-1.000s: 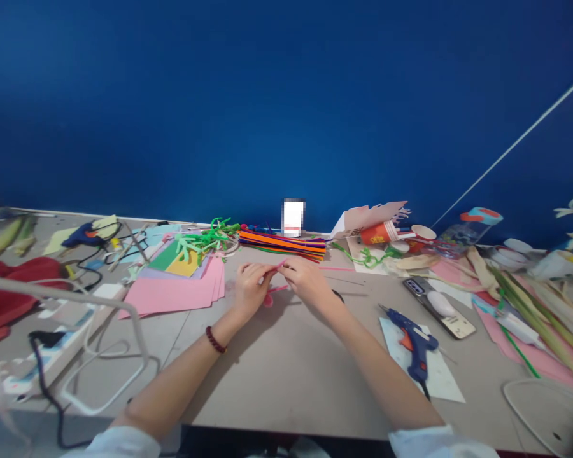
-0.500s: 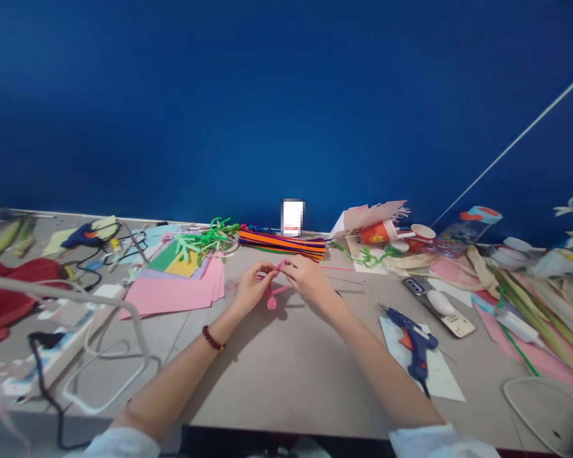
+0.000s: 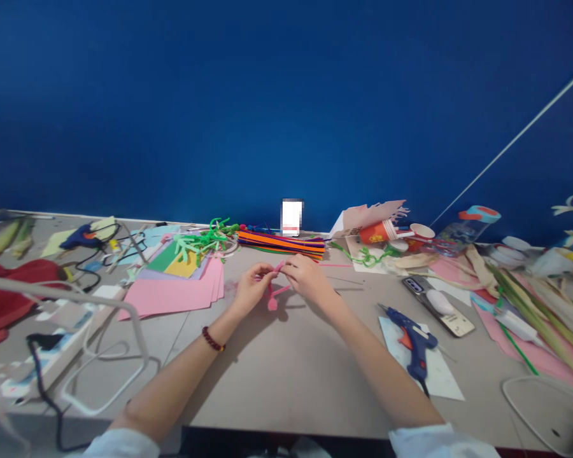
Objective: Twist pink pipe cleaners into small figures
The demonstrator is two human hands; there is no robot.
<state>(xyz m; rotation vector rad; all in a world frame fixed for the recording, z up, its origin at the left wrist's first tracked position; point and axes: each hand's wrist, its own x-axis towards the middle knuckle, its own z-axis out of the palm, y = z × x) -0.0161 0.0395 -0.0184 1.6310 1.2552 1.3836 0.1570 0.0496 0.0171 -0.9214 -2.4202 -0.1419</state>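
Note:
Both my hands pinch a bent pink pipe cleaner (image 3: 272, 304) above the middle of the table. My left hand (image 3: 254, 289) has thumb and forefinger closed on it. From the other side, my right hand (image 3: 310, 280) grips it with its fingertips close to the left ones. One rounded end of the pink piece hangs below the fingers, and a short strand sticks out toward the right hand. Just behind the hands lies a bundle of pipe cleaners (image 3: 281, 242) in orange, purple and other colours. A straight pink strand (image 3: 337, 265) rests right of my right hand.
Left are pink paper sheets (image 3: 172, 294), green pipe cleaners (image 3: 195, 243) and a white power strip (image 3: 62, 346) with cables. To the right lie a blue glue gun (image 3: 413, 343), a phone (image 3: 437, 305), paper cups (image 3: 379, 231) and dried leaves (image 3: 535, 312). A blue partition (image 3: 286, 114) stands behind.
Almost nothing differs. Both hands keep their pinch on the pink pipe cleaner, and its hanging end has shifted very slightly.

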